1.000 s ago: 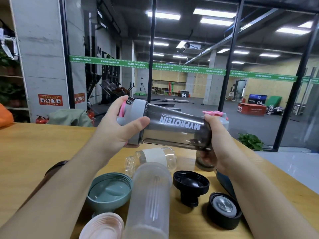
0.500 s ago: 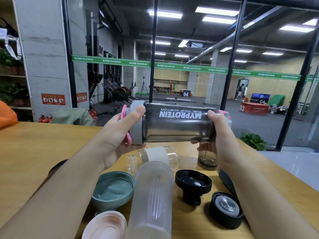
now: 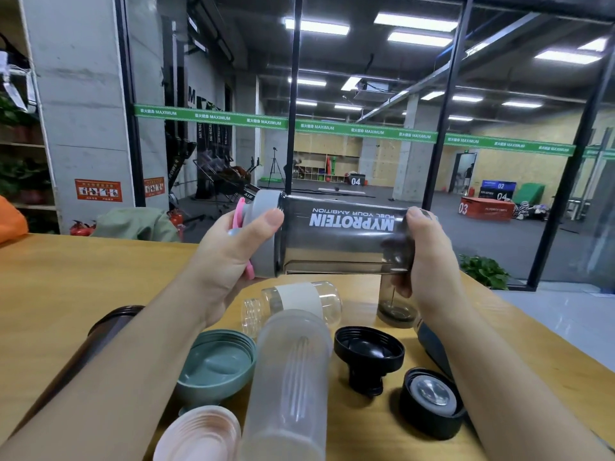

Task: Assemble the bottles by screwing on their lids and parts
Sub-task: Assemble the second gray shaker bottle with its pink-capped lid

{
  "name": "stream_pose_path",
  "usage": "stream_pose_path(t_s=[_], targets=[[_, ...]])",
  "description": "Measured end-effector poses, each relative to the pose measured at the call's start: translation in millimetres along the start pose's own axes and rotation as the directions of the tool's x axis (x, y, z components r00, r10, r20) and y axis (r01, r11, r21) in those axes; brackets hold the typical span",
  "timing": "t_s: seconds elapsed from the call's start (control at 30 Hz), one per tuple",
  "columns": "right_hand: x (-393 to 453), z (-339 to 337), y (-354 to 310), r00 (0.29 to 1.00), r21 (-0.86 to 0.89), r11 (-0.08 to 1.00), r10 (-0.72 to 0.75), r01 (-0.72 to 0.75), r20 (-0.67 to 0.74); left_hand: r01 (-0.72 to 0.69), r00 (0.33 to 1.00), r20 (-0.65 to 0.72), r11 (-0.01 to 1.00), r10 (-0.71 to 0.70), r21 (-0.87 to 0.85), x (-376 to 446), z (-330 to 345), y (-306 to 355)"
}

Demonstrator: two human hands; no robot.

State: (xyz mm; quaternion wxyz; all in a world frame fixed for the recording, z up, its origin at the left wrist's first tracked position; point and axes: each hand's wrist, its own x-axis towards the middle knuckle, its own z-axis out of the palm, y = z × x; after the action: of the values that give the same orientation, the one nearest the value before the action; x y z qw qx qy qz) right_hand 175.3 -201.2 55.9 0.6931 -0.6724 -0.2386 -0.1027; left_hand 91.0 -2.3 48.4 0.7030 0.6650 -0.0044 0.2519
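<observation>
Shaker bottle (image 3: 342, 241) is lying sideways in midair. Left hand (image 3: 229, 257) is curling around its grey lid (image 3: 264, 237); right hand (image 3: 422, 257) is gripping the base end opposite.

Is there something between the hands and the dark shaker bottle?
Nothing visible. The left hand grips the grey lid directly, and the right hand grips the other end of the dark shaker bottle, held above the table.
</observation>
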Motion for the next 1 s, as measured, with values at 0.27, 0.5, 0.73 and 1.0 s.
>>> stream_pose_path(t_s=[0.27, 0.5, 0.73, 1.0], targets=[[0.8, 0.0, -1.5, 0.927, 0.025, 0.927, 0.375, -0.374, -0.027, -0.100, 0.995, 0.012, 0.989, 0.099, 0.107, 2.7, -3.1, -5.0], [3.6, -7.3, -4.6, 0.883, -0.002, 0.884, 0.467, -0.467, -0.037, -0.111, 0.994, 0.027, 0.985, 0.109, 0.134, 2.8, -2.8, -8.0], [5.6, -5.8, 3.7, 0.854, -0.040, 0.856, 0.517, -0.516, 0.050, 0.042, 0.999, -0.033, 0.996, -0.040, 0.083, -0.6, 0.7, -3.2], [4.7, -4.7, 0.0, 0.974, -0.364, 0.931, 0.087, -0.005, 0.210, 0.054, 0.995, -0.092, 0.989, -0.042, 0.136, -0.4, -7.3, 12.5]])
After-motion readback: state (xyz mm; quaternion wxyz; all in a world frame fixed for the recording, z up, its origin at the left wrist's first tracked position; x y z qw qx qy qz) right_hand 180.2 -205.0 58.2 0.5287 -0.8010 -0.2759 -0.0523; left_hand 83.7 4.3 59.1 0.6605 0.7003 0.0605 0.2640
